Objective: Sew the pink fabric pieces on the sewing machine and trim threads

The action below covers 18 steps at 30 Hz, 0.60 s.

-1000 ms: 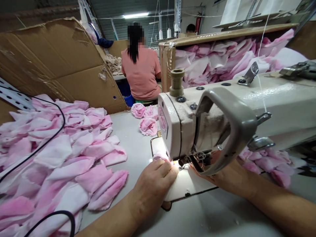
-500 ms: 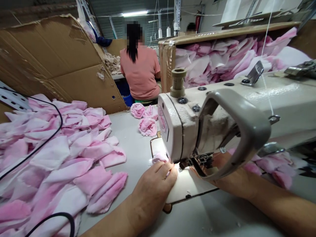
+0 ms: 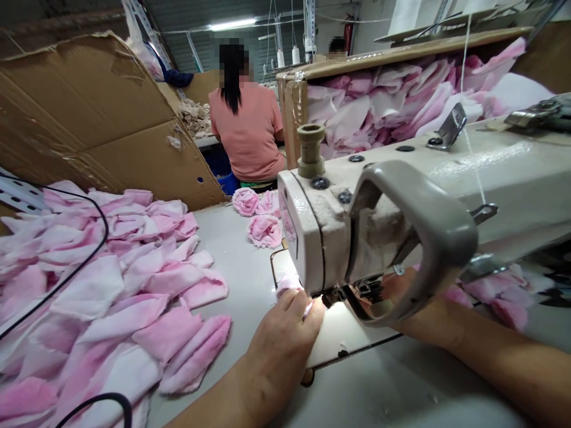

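A small piece of pink-and-white fluffy fabric [image 3: 288, 284] lies on the bed of a cream sewing machine [image 3: 321, 238], just left of its presser foot [image 3: 332, 297]. My left hand [image 3: 281, 339] sits on the lit plate, its fingers pinching that fabric. My right hand [image 3: 428, 315] reaches in from the right behind the machine's grey handle [image 3: 428, 238]. Its fingers are near the presser foot, partly hidden by the machine head, and I cannot tell whether they hold anything.
Loose pink-and-white fabric pieces [image 3: 111, 297] heap on the grey table [image 3: 232, 267] at left, crossed by a black cable [image 3: 75, 267]. Pink rosettes [image 3: 263, 229] lie beyond the machine. A fabric-filled cardboard box [image 3: 401, 101] stands behind it. A seated co-worker [image 3: 247, 134] faces away.
The whole view has shifted slightly, as my head turned. My left hand has moved slightly toward the presser foot, with the fabric still under its fingers.
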Tool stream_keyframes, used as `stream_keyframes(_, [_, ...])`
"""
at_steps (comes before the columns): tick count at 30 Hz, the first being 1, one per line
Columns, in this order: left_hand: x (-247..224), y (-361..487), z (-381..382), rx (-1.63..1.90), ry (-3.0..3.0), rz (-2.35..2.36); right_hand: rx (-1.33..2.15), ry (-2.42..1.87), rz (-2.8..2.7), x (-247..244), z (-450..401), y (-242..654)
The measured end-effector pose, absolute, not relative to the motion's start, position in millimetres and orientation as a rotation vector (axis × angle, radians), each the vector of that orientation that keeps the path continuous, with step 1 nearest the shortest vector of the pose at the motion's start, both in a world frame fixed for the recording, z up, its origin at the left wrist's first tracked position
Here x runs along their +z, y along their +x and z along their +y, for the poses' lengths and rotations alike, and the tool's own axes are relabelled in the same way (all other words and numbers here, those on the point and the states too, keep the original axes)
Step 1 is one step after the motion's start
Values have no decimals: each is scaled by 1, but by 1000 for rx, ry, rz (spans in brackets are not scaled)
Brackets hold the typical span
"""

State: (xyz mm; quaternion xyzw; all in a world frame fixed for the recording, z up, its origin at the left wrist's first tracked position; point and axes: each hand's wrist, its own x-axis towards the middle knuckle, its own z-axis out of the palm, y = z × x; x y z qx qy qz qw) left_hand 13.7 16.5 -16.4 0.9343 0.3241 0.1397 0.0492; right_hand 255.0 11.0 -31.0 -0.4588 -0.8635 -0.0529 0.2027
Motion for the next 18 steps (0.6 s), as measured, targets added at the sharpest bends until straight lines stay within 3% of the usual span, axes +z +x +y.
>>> stream_keyframes(18, [-13, 12, 15, 456, 2961, 910, -319, -1113, -2398, -18, 7, 255])
